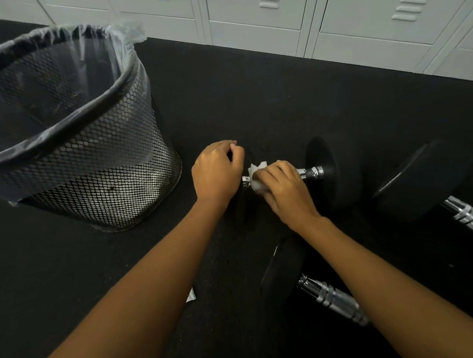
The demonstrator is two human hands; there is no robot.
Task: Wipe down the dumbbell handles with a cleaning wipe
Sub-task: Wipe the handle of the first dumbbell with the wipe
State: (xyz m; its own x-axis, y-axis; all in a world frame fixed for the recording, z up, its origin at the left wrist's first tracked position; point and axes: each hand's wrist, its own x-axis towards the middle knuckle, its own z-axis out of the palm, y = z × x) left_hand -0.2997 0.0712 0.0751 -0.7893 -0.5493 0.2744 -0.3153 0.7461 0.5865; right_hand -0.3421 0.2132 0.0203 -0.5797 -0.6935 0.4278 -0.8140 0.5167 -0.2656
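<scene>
Right hand is curled around the white wipe, pressing it onto the chrome dumbbell handle mid-floor. Left hand grips the left weight head, wipe just right of it.

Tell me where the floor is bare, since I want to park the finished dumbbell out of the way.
Bare mat lies between the lockers and the dumbbell being wiped, and in front of the mesh bin, left of the left hand. It is crowded on the right, where the right hand holds the wipe and two more dumbbells lie.
</scene>
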